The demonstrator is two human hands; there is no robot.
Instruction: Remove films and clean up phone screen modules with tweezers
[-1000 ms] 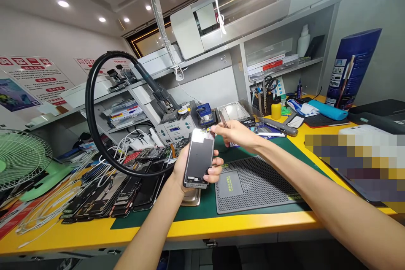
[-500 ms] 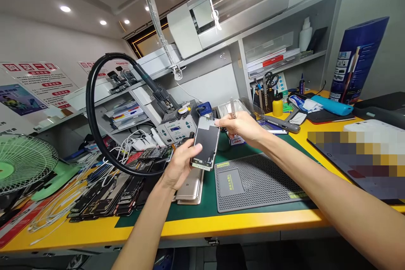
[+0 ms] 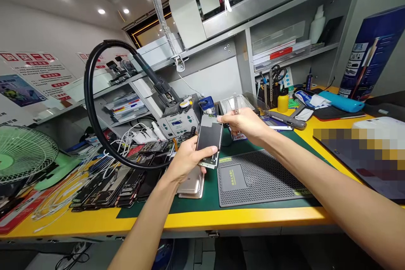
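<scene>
My left hand (image 3: 186, 158) grips an opened phone's screen assembly (image 3: 210, 135) by its lower left side, thumb laid across the dark back panel. The assembly is tilted above the mat, and a small circuit strip shows along its top edge. At its upper right corner are the closed fingers of my right hand (image 3: 243, 122). Metal tweezers (image 3: 236, 103) stick up out of that hand, points upward. Below the left hand lies a gold phone back cover (image 3: 191, 183) marked MI, partly hidden by the hand.
A grey perforated mat (image 3: 253, 181) lies on the green work mat (image 3: 152, 209). Dismantled phone parts (image 3: 104, 185) and white cables are piled at left, near a green fan (image 3: 27, 156). A black hose (image 3: 90, 105) loops over the bench. A yellow bottle (image 3: 282, 101) stands at right.
My left thumb has stretched further across the screen assembly's lower part. The assembly and both hands sit slightly further right in view, and the camera view has shifted a little.
</scene>
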